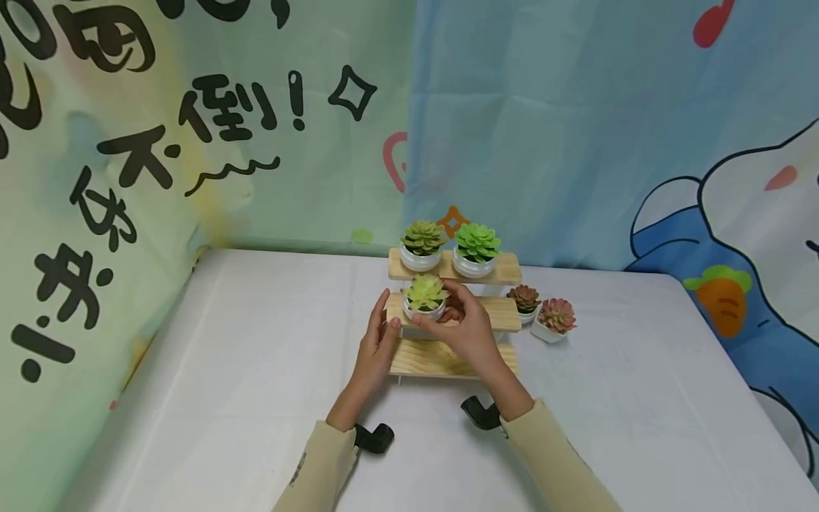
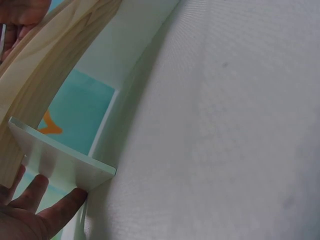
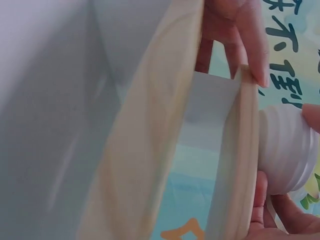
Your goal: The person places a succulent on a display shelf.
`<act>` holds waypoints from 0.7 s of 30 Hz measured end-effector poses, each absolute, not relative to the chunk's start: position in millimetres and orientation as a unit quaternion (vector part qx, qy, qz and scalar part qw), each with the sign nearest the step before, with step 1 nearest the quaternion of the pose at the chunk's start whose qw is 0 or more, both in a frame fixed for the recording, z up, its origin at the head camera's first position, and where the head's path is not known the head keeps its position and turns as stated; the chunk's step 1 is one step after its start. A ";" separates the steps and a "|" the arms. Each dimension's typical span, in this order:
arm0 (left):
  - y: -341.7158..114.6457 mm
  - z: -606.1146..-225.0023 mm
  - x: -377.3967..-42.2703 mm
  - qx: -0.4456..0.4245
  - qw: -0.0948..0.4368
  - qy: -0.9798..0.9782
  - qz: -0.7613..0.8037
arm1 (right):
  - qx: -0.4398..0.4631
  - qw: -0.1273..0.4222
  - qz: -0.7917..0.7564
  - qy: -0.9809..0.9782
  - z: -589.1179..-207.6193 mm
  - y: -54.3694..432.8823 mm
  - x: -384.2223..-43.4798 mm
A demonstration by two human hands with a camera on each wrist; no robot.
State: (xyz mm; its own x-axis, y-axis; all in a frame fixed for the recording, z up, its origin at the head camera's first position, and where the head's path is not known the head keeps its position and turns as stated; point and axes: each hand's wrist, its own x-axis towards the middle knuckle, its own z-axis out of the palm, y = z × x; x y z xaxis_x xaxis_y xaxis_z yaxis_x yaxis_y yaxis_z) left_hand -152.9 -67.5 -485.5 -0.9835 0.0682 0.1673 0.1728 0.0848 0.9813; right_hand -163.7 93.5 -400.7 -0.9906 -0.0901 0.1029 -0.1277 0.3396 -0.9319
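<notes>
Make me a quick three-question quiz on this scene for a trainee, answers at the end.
1. How many succulents stand on the top board?
2. True or false: the right hand holds the pot of the yellow-green succulent.
3. Where are the brown succulent and the pink succulent?
A) On the top board
B) On the table, right of the rack
C) On the bottom board

Key: 1. Two. 2. True. 3. B.
</notes>
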 end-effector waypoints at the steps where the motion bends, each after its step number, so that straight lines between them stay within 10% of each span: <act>1: -67.1 -485.9 -153.2 -0.082 0.039 -0.735 -0.672 | 0.065 0.018 0.570 -0.819 -401.2 93.9 -163.2; 21: -65.2 -483.1 -152.0 -0.077 0.045 -0.737 -0.670 | 0.049 0.057 0.613 -0.787 -395.0 121.9 -143.9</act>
State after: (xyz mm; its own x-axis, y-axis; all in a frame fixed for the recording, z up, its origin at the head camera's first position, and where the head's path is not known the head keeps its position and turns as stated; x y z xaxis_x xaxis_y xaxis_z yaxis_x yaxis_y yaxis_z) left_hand -152.0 -65.2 -483.1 -0.9841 0.0535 0.1692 0.1736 0.0916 0.9805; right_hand -143.9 121.9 -395.0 -0.9888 -0.0070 0.1492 -0.1464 0.2442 -0.9586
